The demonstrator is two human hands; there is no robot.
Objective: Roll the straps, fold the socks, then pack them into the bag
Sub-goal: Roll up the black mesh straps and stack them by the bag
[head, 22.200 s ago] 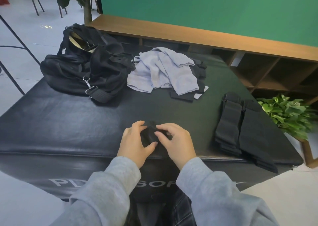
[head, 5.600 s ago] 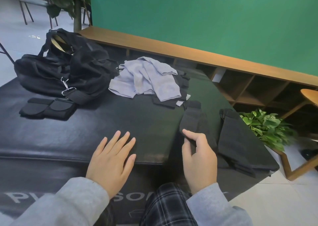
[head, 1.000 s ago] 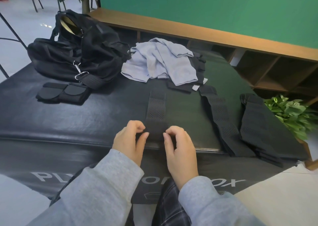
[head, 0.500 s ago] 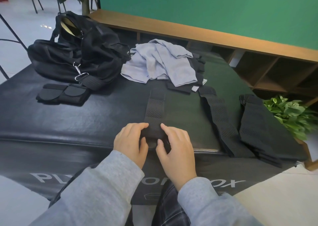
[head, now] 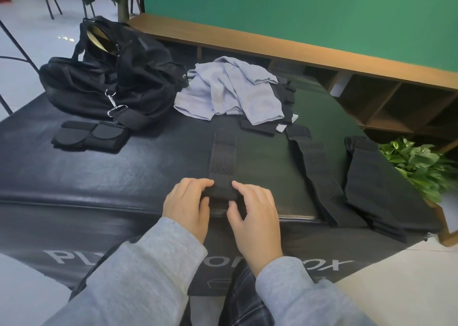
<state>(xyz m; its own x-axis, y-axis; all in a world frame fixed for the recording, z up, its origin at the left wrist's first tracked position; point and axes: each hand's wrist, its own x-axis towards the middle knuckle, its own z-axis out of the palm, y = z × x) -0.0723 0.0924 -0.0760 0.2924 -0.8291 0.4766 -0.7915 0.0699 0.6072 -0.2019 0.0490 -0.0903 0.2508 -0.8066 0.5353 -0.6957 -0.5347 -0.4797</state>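
Right at the near edge of the black padded block (head: 74, 177), both hands worked on one perforated black strap (head: 223, 159) that lay stretched straight away from the person. The left hand (head: 187, 206) and the right hand (head: 255, 211) had their fingers curled over the strap's near end, which was wound into a small roll pinched between fingertips and thumbs. The rest of that strap lay flat on the block.

Two rolled straps (head: 90, 136) sat side by side on the left, just in front of the black bag (head: 104, 77), whose top gaped open. Behind the flat strap lay a heap of grey socks (head: 230, 92) over some dark pieces. To the right, another long strap (head: 319, 174) ran down to the block's edge, and beside it sat a stack of black straps (head: 374, 184). A leafy plant (head: 421, 167) stood past the right corner, below a wooden shelf (head: 297, 43) and a green wall (head: 297, 5).
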